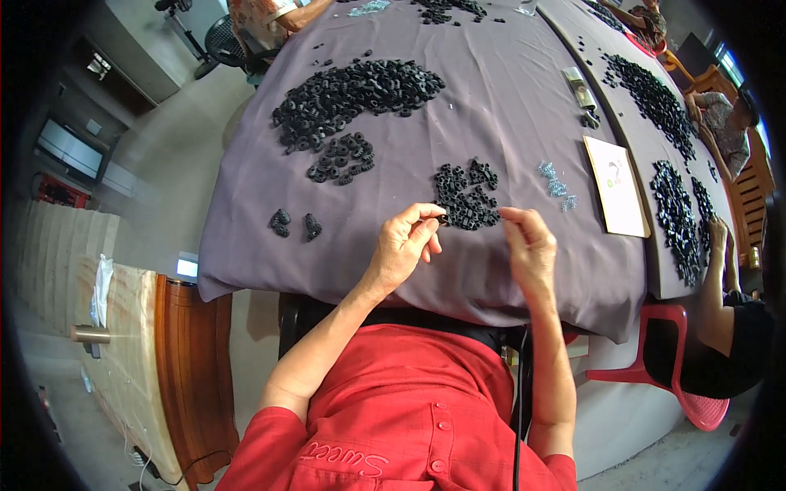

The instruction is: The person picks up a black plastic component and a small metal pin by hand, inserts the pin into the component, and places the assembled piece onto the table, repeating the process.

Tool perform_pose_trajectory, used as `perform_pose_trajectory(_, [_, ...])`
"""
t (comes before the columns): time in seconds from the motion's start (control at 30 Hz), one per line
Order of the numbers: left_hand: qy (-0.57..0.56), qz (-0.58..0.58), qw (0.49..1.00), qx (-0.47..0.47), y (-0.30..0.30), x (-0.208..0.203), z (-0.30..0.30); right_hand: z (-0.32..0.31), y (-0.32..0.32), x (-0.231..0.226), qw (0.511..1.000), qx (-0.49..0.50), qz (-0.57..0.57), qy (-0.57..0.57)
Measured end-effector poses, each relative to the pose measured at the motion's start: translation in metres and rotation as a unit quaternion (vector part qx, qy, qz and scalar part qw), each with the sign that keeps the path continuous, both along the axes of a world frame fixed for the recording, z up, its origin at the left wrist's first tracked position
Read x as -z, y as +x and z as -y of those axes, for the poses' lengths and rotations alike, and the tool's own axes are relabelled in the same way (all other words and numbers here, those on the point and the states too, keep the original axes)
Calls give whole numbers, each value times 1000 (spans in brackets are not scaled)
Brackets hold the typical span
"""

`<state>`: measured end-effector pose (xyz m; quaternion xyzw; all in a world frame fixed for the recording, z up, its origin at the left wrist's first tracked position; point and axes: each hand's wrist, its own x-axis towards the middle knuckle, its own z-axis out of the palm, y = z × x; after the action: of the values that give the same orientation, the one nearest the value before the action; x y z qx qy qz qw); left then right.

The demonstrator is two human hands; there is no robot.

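My left hand point(405, 241) is closed in a pinch on a small black part point(442, 218), which shows at its thumb and fingertips. My right hand point(530, 244) has thumb and fingers pressed together; what they hold, if anything, is too small to make out. Between and just beyond both hands lies a pile of small black ring-like parts point(468, 196) on the grey-purple cloth point(491, 278). Right of that pile is a scatter of small shiny clear or bluish pieces point(554, 180). Two small black clusters point(280, 222) lie off to the left of my left hand.
A large heap of black parts point(352, 98) spreads farther left, with a smaller group point(342, 158) below it. A pale board point(616, 186) and a small packet point(580, 88) lie right. Co-workers sit around the table; one person's hands point(719, 237) touch parts at the right.
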<state>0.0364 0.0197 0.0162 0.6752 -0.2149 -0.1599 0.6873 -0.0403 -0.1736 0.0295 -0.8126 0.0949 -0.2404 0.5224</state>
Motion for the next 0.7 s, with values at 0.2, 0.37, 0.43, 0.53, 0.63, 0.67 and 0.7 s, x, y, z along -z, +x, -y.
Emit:
perform_pose_trajectory(0.2, [29,-33,999,-2,-17,5,8,-35,-3,3,995,-33,17,90])
perform_pose_trajectory(0.37, [32,34,999,-20,-22,7,15,-36,-6,5,998,-51,18,34])
perform_pose_trajectory(0.43, [30,44,998,-17,-23,9,16,-35,-6,7,998,-55,24,18])
perform_pose_trajectory(0.53, [23,69,997,-11,-23,12,18,-33,-5,11,996,-70,49,-37])
perform_pose_trajectory(0.63, [-7,-21,999,25,-24,3,15,-32,-6,10,992,-82,72,-69])
perform_pose_trajectory(0.67, [-32,-123,990,59,-24,-1,13,-32,-6,10,992,-82,76,-63])
perform_pose_trajectory(0.7, [-33,-123,990,59,-25,0,14,-34,-7,10,992,-82,76,-64])
